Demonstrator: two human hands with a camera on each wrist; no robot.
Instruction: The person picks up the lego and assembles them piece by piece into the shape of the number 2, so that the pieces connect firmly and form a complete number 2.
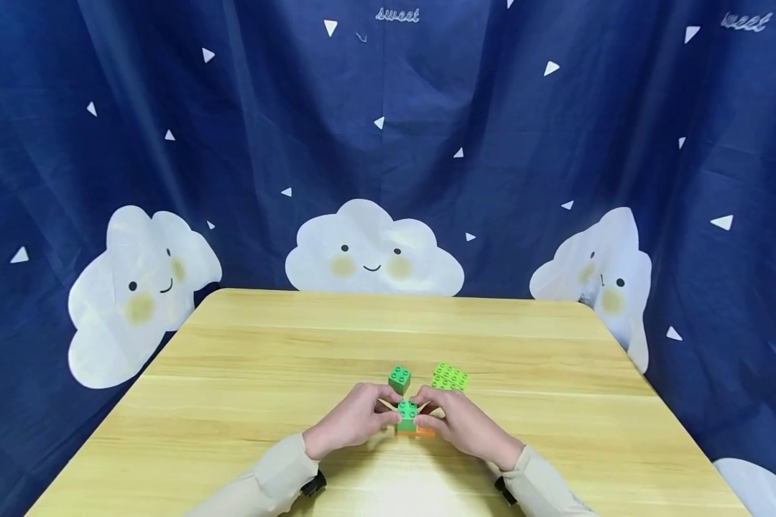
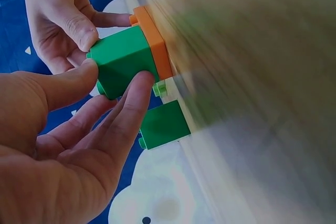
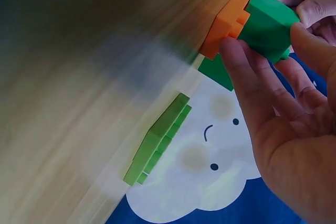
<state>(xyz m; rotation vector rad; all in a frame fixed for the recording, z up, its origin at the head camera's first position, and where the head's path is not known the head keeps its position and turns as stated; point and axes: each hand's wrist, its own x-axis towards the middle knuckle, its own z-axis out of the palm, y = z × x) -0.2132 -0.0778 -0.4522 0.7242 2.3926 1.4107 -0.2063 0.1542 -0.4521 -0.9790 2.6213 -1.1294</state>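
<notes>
A green toy building brick (image 1: pixel 407 411) with studs on top sits on the left part of a flat orange brick (image 3: pixel 227 22), between both hands near the front of the table. My left hand (image 1: pixel 356 415) pinches the green brick with thumb and fingers, seen closely in the left wrist view. From the other side my right hand (image 1: pixel 462 424) grips the same green brick, and one fingertip touches the orange brick's edge. Some of the orange brick's studs show bare on the right. Just beyond the left fingers stands a second green brick (image 1: pixel 399 378), apart from the hands.
A flat light-green brick (image 1: pixel 451 375) with several studs lies behind the right hand. All the pieces are on a wooden table (image 1: pixel 233 345). A dark blue curtain (image 1: pixel 388 165) with clouds and triangles hangs beyond the table's far edge.
</notes>
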